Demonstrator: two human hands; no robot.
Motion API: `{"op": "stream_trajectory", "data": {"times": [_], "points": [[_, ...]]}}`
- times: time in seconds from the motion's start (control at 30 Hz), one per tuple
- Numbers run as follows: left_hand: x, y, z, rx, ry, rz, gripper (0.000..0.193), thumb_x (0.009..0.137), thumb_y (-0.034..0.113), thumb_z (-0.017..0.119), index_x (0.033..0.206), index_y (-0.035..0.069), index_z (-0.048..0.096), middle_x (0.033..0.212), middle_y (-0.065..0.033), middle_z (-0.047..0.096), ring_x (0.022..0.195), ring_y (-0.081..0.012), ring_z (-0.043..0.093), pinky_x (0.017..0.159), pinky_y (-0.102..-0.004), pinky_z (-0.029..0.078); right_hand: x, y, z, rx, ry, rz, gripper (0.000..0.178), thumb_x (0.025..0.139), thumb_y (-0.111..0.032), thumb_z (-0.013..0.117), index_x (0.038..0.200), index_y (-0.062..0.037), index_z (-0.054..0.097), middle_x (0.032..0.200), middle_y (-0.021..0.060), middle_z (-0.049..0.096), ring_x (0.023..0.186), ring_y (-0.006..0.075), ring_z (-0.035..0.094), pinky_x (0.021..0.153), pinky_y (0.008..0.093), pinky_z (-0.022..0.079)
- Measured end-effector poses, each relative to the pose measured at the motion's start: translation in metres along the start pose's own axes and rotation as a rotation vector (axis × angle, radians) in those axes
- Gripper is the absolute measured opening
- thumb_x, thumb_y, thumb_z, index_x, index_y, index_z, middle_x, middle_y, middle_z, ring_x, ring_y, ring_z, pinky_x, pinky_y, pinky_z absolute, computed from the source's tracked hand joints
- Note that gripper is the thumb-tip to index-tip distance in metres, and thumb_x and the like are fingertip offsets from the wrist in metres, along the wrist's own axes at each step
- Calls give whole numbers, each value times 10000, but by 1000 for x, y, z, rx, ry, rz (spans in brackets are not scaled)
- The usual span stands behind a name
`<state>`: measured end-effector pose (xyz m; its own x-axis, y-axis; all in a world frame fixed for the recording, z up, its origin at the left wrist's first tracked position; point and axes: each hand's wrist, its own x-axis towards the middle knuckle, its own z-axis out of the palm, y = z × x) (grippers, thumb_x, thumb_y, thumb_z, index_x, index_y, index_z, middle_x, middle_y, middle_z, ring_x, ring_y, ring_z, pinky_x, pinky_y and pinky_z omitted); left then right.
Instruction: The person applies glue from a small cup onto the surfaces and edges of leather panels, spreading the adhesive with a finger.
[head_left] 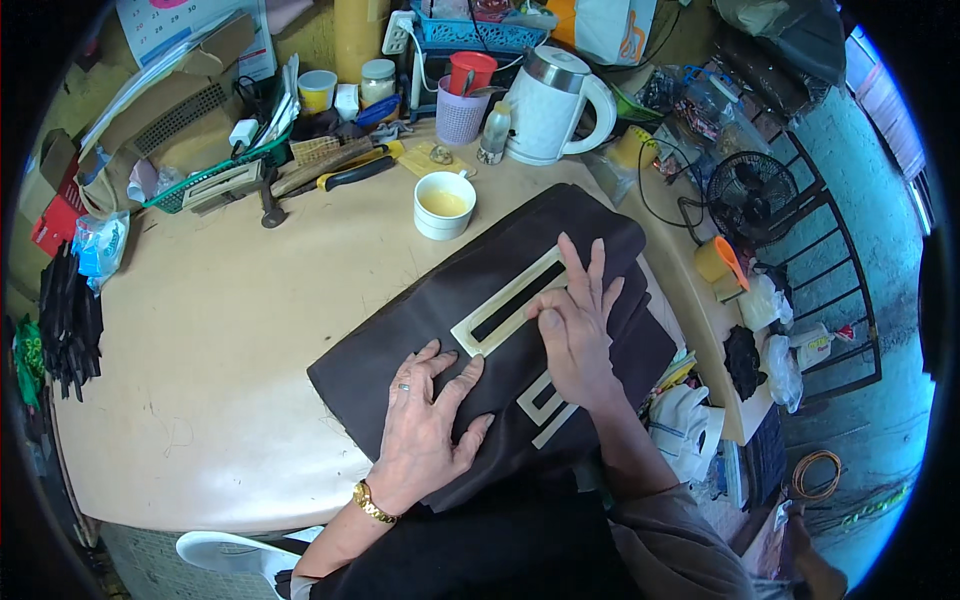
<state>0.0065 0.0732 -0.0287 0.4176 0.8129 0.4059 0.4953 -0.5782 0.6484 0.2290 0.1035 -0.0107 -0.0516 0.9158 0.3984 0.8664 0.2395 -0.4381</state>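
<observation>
A dark brown sheet (512, 368) is lying across the worktop (220, 320), right in front of the person. On top of it, a cream frame (503, 294) with a long dark slot is sitting on a slant, between the fingers of the two hands. Its low end is pointing at the left hand (428, 425), and its high end is reaching up beside the right hand (578, 325).

The left hand is resting flat on the sheet with its fingers spread. It isn't grasping anything, and its pointing finger is touching, or almost touching, the low corner of the frame. This hand is wearing a ring (404, 387), and a gold watch (372, 503) is circling the wrist.

The right hand is hanging over the right side of the frame. Its thumb and pointing finger are coming close together, while the other fingers are sticking up. I can't tell if it is pinching something small.

A second cream piece (525, 403), bent with square corners, is lying on the sheet below the frame. It is sitting between the two hands, nearer the right wrist. Past the sheet, a white cup (440, 228) is holding something yellowish, and a white kettle (548, 105) is standing behind it.
</observation>
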Motion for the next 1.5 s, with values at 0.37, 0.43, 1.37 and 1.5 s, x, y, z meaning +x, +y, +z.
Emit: {"op": "stream_trajectory", "data": {"times": [0.37, 0.43, 1.37, 1.5], "points": [[0, -2, 2, 4, 2, -2, 632, 681, 135, 844, 1271, 56, 632, 1239, -209, 533, 1294, -418, 479, 1064, -490, 394, 2, 12, -6, -262, 159, 6, 227, 942, -247, 600, 1039, -49, 655, 1605, 189, 276, 1498, 483, 116, 1068, 787, 0], [1, -1, 1, 1, -1, -4, 633, 679, 134, 845, 1270, 56, 632, 1238, -209, 532, 1292, -418, 481, 1064, -489, 394, -8, 2, -3, -347, 135, -35, 280, 932, -268, 607, 1112, -66, 678, 1603, 185, 281, 1495, 479, 130, 1069, 785, -5], [-1, -2, 0, 24, -9, -2, 643, 681, 136, 846, 1284, 69, 631, 1248, -203, 524, 1304, -413, 473, 1058, -489, 399, 28, 49, -33, -211, -237, -437, 371, 826, -287, 714, 1181, -394, 728, 1649, 98, 216, 1524, 417, 70, 1128, 727, -40], [1, -1, 3, 11, -20, 5, 642, 683, 133, 846, 1285, 70, 632, 1251, -206, 524, 1306, -414, 471, 1061, -492, 399, 45, 65, -53, -252, -328, -509, 377, 835, -339, 703, 1205, -409, 706, 1643, 80, 237, 1523, 391, 116, 1146, 712, -26]]}}
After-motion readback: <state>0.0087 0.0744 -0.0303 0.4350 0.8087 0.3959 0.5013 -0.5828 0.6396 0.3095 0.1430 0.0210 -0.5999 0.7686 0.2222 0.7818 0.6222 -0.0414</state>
